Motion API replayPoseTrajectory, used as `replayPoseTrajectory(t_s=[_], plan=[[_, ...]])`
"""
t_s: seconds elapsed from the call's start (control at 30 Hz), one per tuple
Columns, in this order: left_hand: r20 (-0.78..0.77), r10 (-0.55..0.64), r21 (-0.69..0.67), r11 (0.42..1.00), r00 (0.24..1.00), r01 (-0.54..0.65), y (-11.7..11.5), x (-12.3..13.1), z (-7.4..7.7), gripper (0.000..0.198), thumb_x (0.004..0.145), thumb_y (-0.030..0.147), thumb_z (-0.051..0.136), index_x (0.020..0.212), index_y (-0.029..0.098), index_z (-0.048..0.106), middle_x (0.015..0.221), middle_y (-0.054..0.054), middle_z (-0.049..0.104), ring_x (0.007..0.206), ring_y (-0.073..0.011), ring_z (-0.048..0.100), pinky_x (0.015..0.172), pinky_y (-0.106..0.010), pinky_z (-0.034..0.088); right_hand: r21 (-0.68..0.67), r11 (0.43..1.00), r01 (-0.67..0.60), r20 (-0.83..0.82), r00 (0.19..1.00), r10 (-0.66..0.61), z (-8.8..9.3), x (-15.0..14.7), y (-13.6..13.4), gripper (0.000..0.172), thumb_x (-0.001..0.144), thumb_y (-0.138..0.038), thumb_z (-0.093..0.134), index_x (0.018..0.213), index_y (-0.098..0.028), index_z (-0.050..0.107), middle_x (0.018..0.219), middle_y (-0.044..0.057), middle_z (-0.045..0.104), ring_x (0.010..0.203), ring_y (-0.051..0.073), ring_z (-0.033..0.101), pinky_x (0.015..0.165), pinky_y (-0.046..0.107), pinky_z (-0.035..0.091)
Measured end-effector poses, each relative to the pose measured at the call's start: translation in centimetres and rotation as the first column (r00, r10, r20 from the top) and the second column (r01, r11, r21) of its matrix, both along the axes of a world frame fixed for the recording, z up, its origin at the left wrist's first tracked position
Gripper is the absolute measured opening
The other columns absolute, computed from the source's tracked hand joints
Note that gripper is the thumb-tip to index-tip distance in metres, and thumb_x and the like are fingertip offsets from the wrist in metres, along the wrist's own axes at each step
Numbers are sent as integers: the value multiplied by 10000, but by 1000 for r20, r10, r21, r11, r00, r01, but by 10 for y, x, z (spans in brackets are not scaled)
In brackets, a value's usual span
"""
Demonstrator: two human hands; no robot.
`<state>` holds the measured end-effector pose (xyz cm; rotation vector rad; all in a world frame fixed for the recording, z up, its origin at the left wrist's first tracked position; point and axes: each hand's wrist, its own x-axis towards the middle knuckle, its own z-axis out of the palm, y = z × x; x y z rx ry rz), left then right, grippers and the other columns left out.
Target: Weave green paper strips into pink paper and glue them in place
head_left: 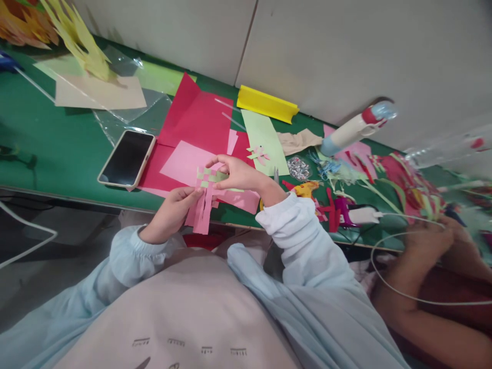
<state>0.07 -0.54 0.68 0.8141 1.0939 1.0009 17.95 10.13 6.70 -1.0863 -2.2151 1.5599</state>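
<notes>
The pale shirt [184,302] is closest, with small dark marks near the bottom. Light blue sleeves [311,241] come up on both sides of it. Off to the right is another person's bare arm [400,287]; their hands [432,236] are blurry, so I cannot tell what they hold.

The left hand [167,218] pinches the lower left side of a small woven paper [206,176], with its thumb on top. The right hand [244,177] grips the right side of it between thumb and fingers. The woven part has pink and light green squares, and long pink strips [202,218] hang down toward the shirt. Both hands hold it up near the front edge of the green table [49,148].

On the table, a phone [125,160] with a dark screen lies to the left of the hands. Behind the hands are a pink sheet [182,160] and big red paper [198,118]. A little pink and green paper fish [260,154] lies on a light green sheet [261,128]. Just right of that sheet are shiny beads [299,168]. Farther back, a bottle [357,128] leans near a folded yellow piece [267,104]. The gray wall [346,46] is at the back.
</notes>
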Motion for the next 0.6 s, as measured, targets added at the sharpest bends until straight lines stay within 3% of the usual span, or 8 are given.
replayPoseTrajectory(t_s=[0.2,0.6], plan=[[16,33,5,999,999,-33,0,2,1,419,823,549,714,958,155,763,945,-105,791,794,-236,742,686,-320,587,11,997,77,7,997,-77,-6,0,-1,450,723,-167,722,1114,-193,501,670,-84,481,589,106,480,581,234,370],[86,125,-69,990,988,-119,-3,8,12,437,707,519,825,886,126,760,870,-109,792,756,-235,752,635,-286,598,72,988,135,58,989,-140,-8,-3,-2,420,717,-178,719,1084,-197,515,825,-29,546,729,132,551,642,248,434]])
